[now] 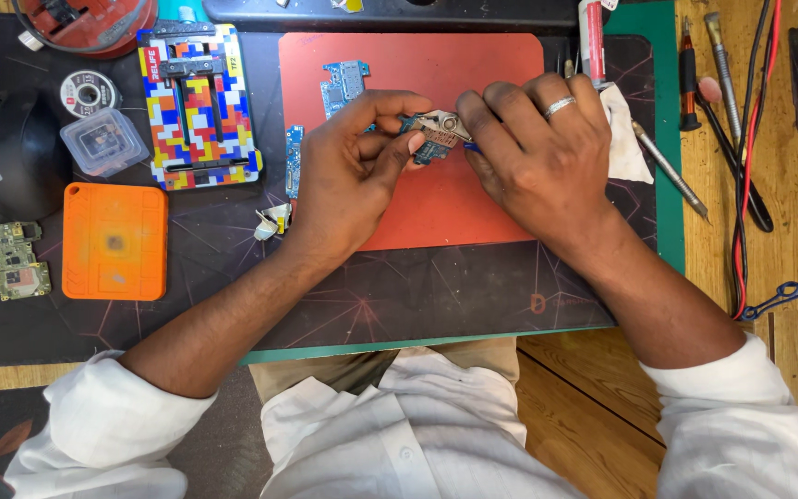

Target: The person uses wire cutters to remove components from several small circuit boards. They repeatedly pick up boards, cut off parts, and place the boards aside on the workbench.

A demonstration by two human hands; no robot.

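Note:
Over the red mat [473, 65], both my hands meet on a small blue circuit board [433, 140] with a metal shield. My left hand [348, 176] pinches the board's left end between thumb and fingers. My right hand [533, 157], with a ring on one finger, grips the board's right end and covers a small blue-tipped tool there. A second blue circuit board [344, 85] lies flat on the mat just above my left hand. A narrow blue strip board [294, 159] lies at the mat's left edge.
A multicoloured board-holder jig [198, 106] and an orange pad [114, 242] lie to the left, with a green circuit board [16, 261], a clear plastic case [103, 140] and a black mouse [2, 152]. Right: white cloth [628, 139], tweezers, screwdrivers [687, 79], red and black cables [743, 185].

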